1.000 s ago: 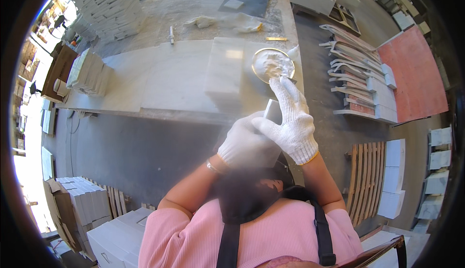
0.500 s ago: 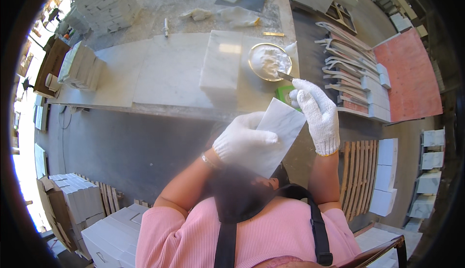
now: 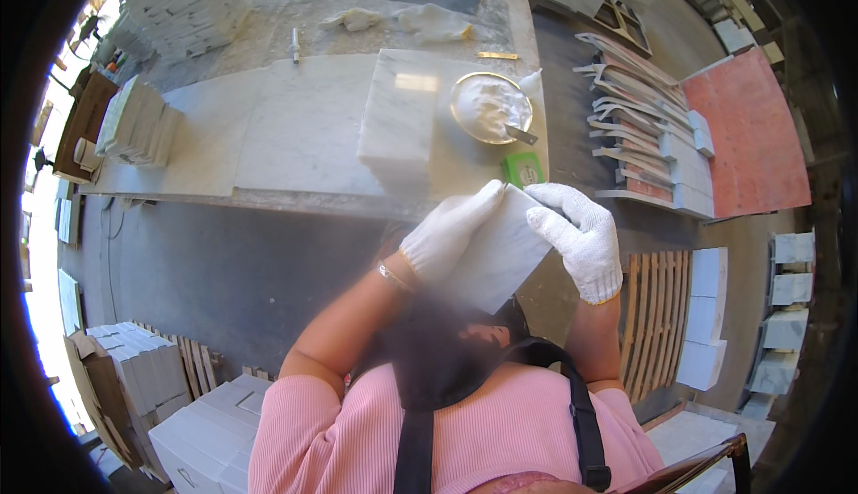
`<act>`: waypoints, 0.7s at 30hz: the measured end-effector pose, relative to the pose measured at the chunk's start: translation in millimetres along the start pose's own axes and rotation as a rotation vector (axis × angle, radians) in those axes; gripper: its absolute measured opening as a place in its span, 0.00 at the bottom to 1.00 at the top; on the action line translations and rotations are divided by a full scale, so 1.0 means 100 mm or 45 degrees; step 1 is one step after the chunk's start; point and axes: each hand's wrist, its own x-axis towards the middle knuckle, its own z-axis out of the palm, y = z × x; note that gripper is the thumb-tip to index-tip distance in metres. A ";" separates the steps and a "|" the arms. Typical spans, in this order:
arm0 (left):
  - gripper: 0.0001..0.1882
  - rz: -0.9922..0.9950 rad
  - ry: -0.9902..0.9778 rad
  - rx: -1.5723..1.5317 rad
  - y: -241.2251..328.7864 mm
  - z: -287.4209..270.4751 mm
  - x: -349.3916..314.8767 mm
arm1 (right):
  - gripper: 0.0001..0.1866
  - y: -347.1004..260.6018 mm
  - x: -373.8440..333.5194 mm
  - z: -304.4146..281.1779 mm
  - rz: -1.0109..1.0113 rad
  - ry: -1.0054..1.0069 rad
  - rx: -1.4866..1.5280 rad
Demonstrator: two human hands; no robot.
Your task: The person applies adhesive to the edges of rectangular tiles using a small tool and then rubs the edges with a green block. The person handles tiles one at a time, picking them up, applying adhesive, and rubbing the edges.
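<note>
A white marble tile [image 3: 505, 257] with grey veining is held tilted in front of my chest. My left hand [image 3: 453, 233], in a white knit glove, grips it along its left side, with the thumb near the top corner. Also gloved, my right hand [image 3: 581, 242] has thumb and fingertips pinched at the tile's upper right edge. Beyond the hands, a round bowl [image 3: 462, 121] of white paste sits on the bench. A putty knife [image 3: 521, 135] rests in it, its handle over the near rim. A green box [image 3: 524, 170] lies just beyond the tile.
A large marble block [image 3: 399, 105] stands left of the bowl on the stone-topped bench [image 3: 299, 128]. Tile stacks [image 3: 138, 123] sit at the bench's left. Strips and boards lie right, beside a red panel [image 3: 751, 137]. Wooden pallets [image 3: 655, 315] and white cartons [image 3: 210, 431] flank me.
My right hand has let go of the putty knife, which now rests in the bowl, and has come down to the tile's edge. My left hand has shifted up along the tile.
</note>
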 end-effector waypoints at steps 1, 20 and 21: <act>0.29 -0.030 -0.018 -0.061 -0.01 0.00 0.01 | 0.18 0.01 -0.01 -0.01 0.021 0.032 0.040; 0.40 0.042 0.159 -0.036 -0.67 -0.29 -0.55 | 0.21 0.49 -0.11 0.07 0.187 0.346 0.711; 0.34 -0.025 0.233 -0.254 -0.66 -0.27 -0.65 | 0.22 0.47 -0.13 0.16 0.125 0.270 0.741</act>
